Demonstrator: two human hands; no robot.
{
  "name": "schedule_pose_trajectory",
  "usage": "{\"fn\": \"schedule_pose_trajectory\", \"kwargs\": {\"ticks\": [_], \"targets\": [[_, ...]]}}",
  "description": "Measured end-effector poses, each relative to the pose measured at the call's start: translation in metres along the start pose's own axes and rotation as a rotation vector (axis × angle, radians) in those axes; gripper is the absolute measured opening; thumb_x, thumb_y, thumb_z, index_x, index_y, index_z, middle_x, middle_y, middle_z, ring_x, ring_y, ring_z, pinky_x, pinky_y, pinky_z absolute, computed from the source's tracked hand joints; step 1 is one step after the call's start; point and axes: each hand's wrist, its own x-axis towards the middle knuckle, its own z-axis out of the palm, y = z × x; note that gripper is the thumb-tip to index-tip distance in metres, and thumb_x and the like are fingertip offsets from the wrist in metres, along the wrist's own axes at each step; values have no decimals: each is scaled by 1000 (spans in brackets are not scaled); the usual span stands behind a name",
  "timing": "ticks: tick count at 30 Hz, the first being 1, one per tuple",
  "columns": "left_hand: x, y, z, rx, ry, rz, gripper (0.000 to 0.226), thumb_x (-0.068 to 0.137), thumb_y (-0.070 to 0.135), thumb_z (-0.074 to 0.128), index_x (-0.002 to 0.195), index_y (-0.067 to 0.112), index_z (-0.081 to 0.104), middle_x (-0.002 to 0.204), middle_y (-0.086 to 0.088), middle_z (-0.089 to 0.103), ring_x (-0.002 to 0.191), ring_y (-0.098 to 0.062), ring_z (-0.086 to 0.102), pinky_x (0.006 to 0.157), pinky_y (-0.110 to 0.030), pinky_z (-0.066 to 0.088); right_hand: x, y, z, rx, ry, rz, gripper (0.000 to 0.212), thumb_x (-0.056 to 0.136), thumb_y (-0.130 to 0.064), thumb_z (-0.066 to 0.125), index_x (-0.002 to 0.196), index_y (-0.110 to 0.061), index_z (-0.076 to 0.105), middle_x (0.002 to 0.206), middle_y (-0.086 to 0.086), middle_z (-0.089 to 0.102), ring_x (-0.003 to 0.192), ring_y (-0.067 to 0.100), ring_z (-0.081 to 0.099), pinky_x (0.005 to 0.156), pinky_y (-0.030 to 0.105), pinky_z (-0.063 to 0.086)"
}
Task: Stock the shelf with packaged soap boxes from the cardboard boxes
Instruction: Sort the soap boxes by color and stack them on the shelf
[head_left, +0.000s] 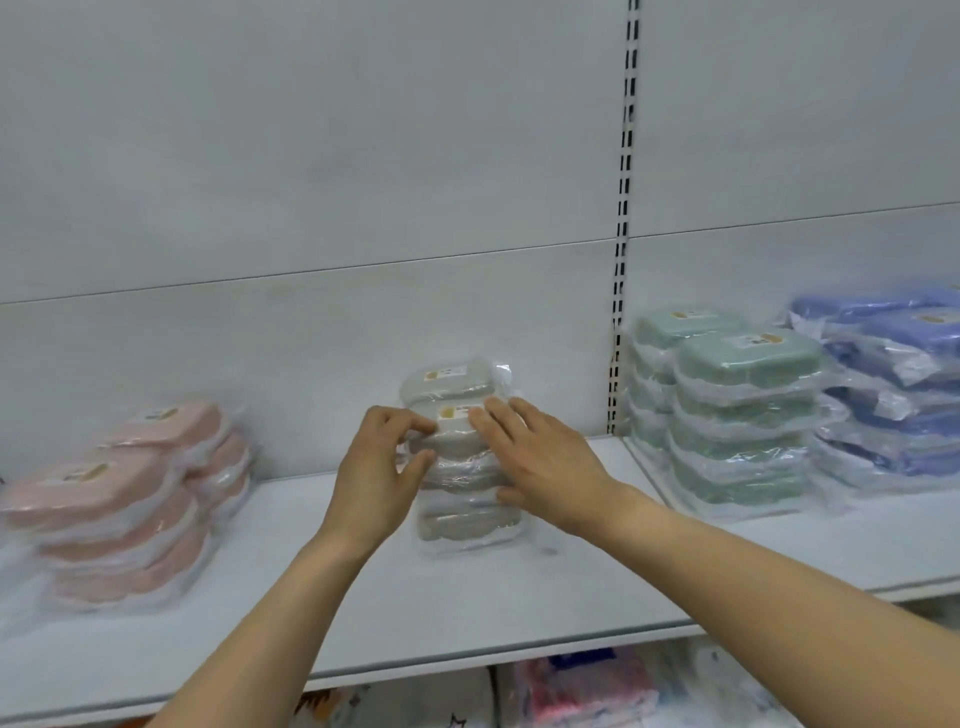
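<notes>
Pink stacks (130, 488) at 9 o'clock, green (727, 410) and blue (893, 384) at 3 stocked; left hand (382, 467) pinches, right hand (540, 462) lies flat, steadying grey stack (462, 467); shelf (467, 613) space remains.

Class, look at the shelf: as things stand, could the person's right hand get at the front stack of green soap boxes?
Probably yes. The right hand rests on the grey stack, and the bare shelf lies between it and the green stack. Nothing stands in between.

Two pink stacks (119, 499), two grey (462, 457), two green (727, 410) (blue stacks blurred)
</notes>
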Motion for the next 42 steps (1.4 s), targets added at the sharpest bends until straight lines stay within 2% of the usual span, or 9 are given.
{"fn": "schedule_pose_trajectory", "kwargs": {"ticks": [3, 7, 9, 12, 15, 26, 29, 33, 42], "targets": [[11, -8, 3, -35, -13, 22, 29, 85, 13, 72, 99, 36, 62, 108, 11, 51, 97, 5, 53, 79, -7, 39, 7, 2, 4, -27, 49, 7, 100, 43, -38, 92, 130, -6, 53, 124, 13, 59, 105, 33, 61, 77, 39, 56], [6, -14, -1, -105, -77, 33, 32, 85, 22, 74, 109, 38, 60, 117, 12, 47, 107, 2, 52, 92, -19, 43, 4, 2, 5, -81, 102, 13, 97, 44, -37, 89, 130, -7, 55, 124, 10, 60, 104, 32, 62, 74, 41, 56], [-5, -23, -4, -98, -163, 51, 62, 76, 31, 83, 128, 39, 51, 131, 14, 40, 123, 1, 44, 101, -20, 39, 2, -1, 5, -89, 104, 25, 95, 46, -35, 88, 131, -8, 54, 125, 10, 59, 106, 32, 61, 74, 41, 56], [-21, -39, 1, 114, -248, 105, 118, 58, 38, 92, 149, 45, 16, 152, 13, 17, 140, -4, 23, 105, -22, 34, 4, -3, 3, -94, 70, 38, 92, 47, -31, 84, 130, -8, 52, 124, 10, 58, 105, 33, 60, 74, 41, 55], [-27, -44, 16, 228, -152, 138, 134, 53, 36, 94, 149, 47, 0, 157, 7, 14, 141, -14, 25, 102, -31, 44, 6, -6, 2, -114, 40, 47, 89, 49, -27, 82, 130, -6, 51, 122, 11, 58, 105, 34, 58, 75, 43, 53], [-21, -38, 15, 445, -109, 121, 127, 55, 41, 92, 150, 35, 8, 157, -1, 22, 135, -24, 38, 104, -40, 43, 15, 0, -1, -119, 85, 15, 66, 69, -40, 79, 125, -13, 57, 108, 4, 64, 92, 27, 63, 62, 36, 48], [-25, -28, 5, 438, -142, 55, 115, 65, 44, 86, 153, 35, 12, 157, -1, 20, 141, -23, 27, 110, -41, 36, 15, -2, -9, -113, 23, 26, 65, 73, -40, 74, 130, -16, 53, 113, 3, 61, 100, 27, 60, 70, 39, 46], [-37, -8, -16, 309, -144, -82, 93, 83, 42, 73, 154, 34, 13, 158, 7, 11, 144, -14, 14, 117, -35, 24, 15, -7, -15, -73, -34, 8, 66, 89, -50, 53, 143, -19, 32, 139, 0, 42, 127, 24, 40, 93, 41, 37], [-68, -11, -84, 319, -138, -185, 66, 90, 37, 66, 148, 30, 34, 155, 7, 24, 143, -13, 19, 112, -31, 25, 19, -31, -42, 59, -94, 94, 62, 92, -65, 33, 143, -28, 34, 148, -4, 34, 137, 19, 30, 107, 41, 27]]}}
